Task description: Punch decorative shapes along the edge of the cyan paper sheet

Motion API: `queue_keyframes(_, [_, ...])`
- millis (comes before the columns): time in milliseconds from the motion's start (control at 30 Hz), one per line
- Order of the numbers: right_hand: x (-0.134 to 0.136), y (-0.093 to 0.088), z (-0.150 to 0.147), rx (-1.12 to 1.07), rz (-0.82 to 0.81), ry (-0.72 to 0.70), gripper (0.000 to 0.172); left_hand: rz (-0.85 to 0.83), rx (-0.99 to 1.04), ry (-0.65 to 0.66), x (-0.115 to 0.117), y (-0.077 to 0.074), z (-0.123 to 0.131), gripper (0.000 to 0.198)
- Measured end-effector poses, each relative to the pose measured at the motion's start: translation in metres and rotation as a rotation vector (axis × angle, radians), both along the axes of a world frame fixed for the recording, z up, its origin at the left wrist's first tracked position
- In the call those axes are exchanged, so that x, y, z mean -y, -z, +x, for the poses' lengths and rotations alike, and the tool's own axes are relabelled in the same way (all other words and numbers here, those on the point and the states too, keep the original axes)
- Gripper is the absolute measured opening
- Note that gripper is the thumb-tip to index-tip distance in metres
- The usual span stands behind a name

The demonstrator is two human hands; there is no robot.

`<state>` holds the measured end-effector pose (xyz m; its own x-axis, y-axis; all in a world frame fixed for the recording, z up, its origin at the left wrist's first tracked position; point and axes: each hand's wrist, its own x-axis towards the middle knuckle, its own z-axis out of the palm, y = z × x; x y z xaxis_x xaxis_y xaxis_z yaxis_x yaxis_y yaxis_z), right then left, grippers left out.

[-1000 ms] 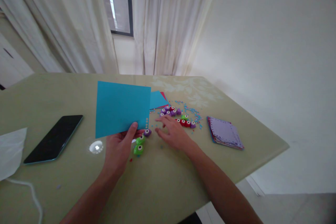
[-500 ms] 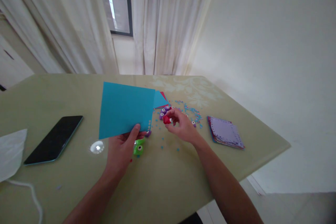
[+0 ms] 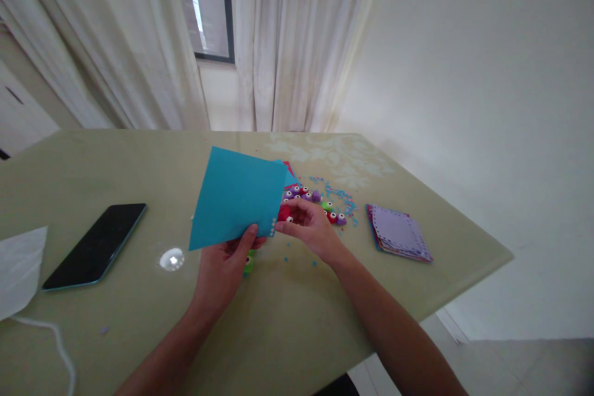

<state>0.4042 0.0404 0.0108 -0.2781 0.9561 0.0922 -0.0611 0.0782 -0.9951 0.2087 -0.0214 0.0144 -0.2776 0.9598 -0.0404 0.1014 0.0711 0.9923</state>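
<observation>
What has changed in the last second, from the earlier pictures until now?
The right hand took a red punch from the pile and brought it to the edge of the blue sheet. The left hand kept hold of the sheet, tilted it and shifted it right. The phone, the paper stack and the table stayed as they were.
</observation>
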Motion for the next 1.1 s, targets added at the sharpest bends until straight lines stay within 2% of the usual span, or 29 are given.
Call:
queue_keyframes(200, [0.001, -0.005, -0.002, -0.122, -0.11, -0.047, 0.047, 0.034, -0.091, -0.009, -0.002, 0.008, -0.003, 0.043])
queue_keyframes(433, [-0.001, 0.0, -0.003, -0.216, -0.188, -0.054, 0.046, 0.076, -0.311, -0.014, 0.0, 0.01, -0.006, 0.043])
queue_keyframes(700, [-0.002, -0.001, -0.001, -0.232, -0.186, -0.056, 0.036, 0.044, -0.213, -0.008, -0.002, 0.009, -0.004, 0.044])
queue_keyframes(867, [-0.002, 0.0, -0.003, -0.318, -0.235, -0.026, 0.042, 0.037, -0.091, 0.01, -0.003, 0.01, -0.003, 0.044])
queue_keyframes(1100, [-0.001, 0.005, -0.006, -0.28, -0.268, -0.008, 0.046, -0.047, 0.086, 0.043, -0.003, -0.003, 0.004, 0.046])
